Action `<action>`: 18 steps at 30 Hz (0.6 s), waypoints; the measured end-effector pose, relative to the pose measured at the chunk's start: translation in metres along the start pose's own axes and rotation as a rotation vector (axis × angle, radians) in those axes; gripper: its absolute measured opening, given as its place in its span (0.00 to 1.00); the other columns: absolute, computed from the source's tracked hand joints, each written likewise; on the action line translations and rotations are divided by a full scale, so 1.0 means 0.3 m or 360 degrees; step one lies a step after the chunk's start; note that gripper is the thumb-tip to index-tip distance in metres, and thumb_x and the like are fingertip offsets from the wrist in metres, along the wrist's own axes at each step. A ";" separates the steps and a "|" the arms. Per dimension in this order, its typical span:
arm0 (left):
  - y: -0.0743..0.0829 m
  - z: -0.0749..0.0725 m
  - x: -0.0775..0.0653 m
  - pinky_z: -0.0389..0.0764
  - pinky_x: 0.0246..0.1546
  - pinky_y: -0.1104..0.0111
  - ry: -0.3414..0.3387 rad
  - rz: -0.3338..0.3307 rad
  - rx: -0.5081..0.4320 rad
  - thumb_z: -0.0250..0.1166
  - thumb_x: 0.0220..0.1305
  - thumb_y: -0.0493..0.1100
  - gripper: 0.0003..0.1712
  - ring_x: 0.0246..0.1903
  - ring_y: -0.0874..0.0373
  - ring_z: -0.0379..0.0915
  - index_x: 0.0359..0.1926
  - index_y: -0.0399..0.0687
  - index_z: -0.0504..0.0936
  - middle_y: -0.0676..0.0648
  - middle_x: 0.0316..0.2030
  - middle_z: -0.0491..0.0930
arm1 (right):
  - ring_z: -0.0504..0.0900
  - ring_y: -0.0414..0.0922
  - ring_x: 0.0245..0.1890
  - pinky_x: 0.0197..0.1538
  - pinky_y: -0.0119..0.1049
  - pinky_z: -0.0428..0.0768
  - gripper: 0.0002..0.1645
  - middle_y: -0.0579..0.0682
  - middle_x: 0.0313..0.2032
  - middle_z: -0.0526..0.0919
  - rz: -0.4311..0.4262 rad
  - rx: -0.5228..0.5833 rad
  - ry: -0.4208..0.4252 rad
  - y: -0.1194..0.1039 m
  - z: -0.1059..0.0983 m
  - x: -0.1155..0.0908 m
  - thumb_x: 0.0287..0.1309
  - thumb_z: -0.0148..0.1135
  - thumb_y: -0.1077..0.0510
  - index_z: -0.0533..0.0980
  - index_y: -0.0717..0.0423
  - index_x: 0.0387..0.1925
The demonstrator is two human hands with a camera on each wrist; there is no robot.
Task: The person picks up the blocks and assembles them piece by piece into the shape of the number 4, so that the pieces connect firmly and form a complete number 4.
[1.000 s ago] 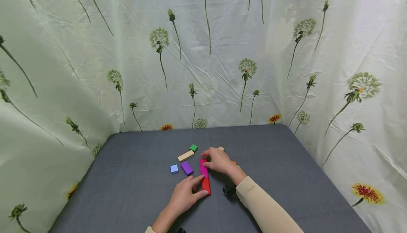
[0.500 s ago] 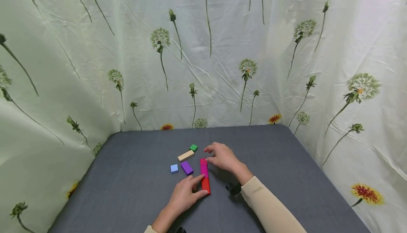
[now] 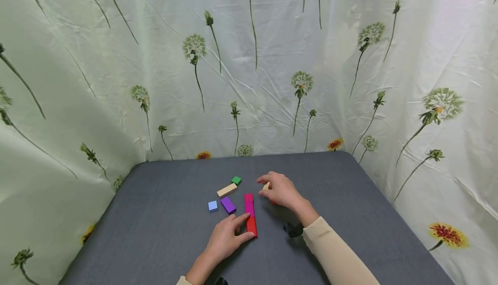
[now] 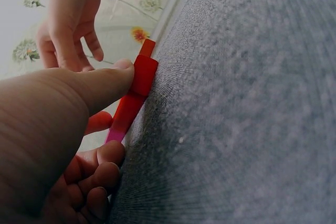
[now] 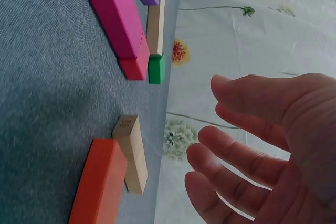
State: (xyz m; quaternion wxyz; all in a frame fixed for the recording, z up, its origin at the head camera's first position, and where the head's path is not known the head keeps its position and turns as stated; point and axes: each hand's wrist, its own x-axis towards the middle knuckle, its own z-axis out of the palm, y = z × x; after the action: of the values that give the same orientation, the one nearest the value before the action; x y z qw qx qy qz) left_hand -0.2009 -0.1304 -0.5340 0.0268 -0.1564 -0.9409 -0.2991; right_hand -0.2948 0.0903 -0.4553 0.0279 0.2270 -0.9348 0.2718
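My left hand [image 3: 225,238] rests on the table and pinches a red block [image 3: 252,228], thumb at its near end and index finger by its far end. A magenta block [image 3: 250,208] continues the line beyond it, followed by a short pinkish-red block [image 5: 135,64]. To the right of this row, my right hand [image 3: 284,191] hovers with fingers loosely spread and nothing between them. Below it lie an orange block [image 5: 100,182] and a plain wooden block [image 5: 132,153] with a mark on its end; in the head view the hand mostly covers both.
Left of the row lie a purple block [image 3: 228,205], a light blue cube [image 3: 212,206], another plain wooden block [image 3: 227,190] and a green block [image 3: 236,180]. A flowered curtain [image 3: 264,81] hangs behind the grey table [image 3: 155,233].
My right hand has let go at the far end of the row, lifted away and shifted right over the orange and wooden blocks. The left hand has stayed in place.
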 end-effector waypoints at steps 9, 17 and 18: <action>-0.001 -0.003 0.002 0.59 0.22 0.69 -0.0027 -0.0018 -0.0005 0.72 0.56 0.65 0.35 0.21 0.65 0.60 0.63 0.62 0.81 0.58 0.24 0.67 | 0.79 0.42 0.35 0.37 0.42 0.77 0.20 0.51 0.42 0.82 0.0040 -0.0005 -0.0018 0.033 -0.014 -0.037 0.57 0.74 0.56 0.84 0.51 0.52; -0.005 -0.003 0.001 0.58 0.22 0.69 0.0009 0.0021 -0.0012 0.72 0.56 0.65 0.35 0.21 0.65 0.59 0.63 0.61 0.81 0.58 0.24 0.66 | 0.82 0.48 0.38 0.36 0.44 0.78 0.20 0.52 0.43 0.82 0.0044 0.0002 -0.0058 0.077 -0.007 -0.064 0.55 0.75 0.57 0.84 0.51 0.51; -0.004 -0.003 0.001 0.58 0.22 0.69 0.0005 0.0017 -0.0014 0.72 0.56 0.65 0.35 0.21 0.65 0.59 0.63 0.61 0.81 0.58 0.24 0.66 | 0.83 0.48 0.39 0.37 0.44 0.78 0.20 0.52 0.43 0.82 0.0049 0.0000 -0.0059 0.082 -0.005 -0.066 0.55 0.76 0.57 0.84 0.51 0.51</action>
State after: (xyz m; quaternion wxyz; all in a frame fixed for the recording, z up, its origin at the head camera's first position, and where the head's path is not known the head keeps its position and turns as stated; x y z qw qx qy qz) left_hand -0.2015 -0.1318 -0.5339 0.0293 -0.1611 -0.9387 -0.3033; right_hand -0.2878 0.1176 -0.4697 0.0065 0.2174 -0.9386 0.2679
